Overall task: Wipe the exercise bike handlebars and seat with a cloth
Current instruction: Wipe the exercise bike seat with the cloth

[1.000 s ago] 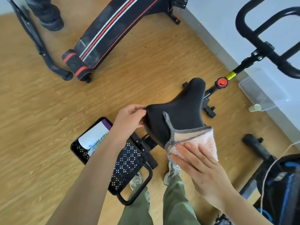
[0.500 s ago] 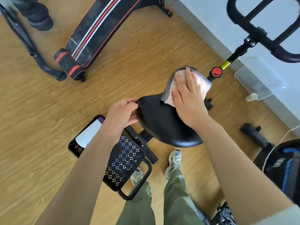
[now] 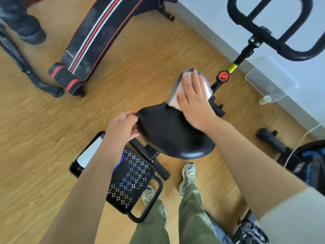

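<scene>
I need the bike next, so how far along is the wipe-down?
In hand: the right hand presses the cloth flat on the seat at its narrow nose, while the left hand holds its side edge. A second ago the cloth was on the wide rear, so that part looks covered. The handlebars look left: nothing touches them now, and whether they were wiped earlier cannot be told.

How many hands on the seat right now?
2. The left hand grips the edge of the seat at its wide end; the right hand presses the cloth flat on its narrow nose. No others in view.
</scene>
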